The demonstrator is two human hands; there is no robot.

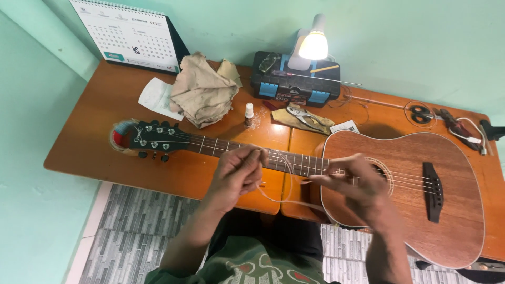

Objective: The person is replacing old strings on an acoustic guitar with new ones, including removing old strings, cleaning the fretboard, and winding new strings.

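A brown acoustic guitar [421, 210] lies flat on the orange wooden table [105, 115], its black headstock [155, 138] to the left. My left hand [239, 171] hovers over the neck, fingers pinched on a thin loose guitar string [279, 197] that curves down in a loop below the neck. My right hand [352, 184] sits over the soundhole end of the fretboard, pinching the other part of the same string. The bridge [434, 192] is uncovered to the right.
At the back stand a desk calendar [131, 34], crumpled beige cloths [202, 89], a small bottle [249, 113], a black and blue toolbox [294, 79], a lit lamp [313, 42], pliers [305, 117], scissors [420, 113]. Grey tiled floor lies below.
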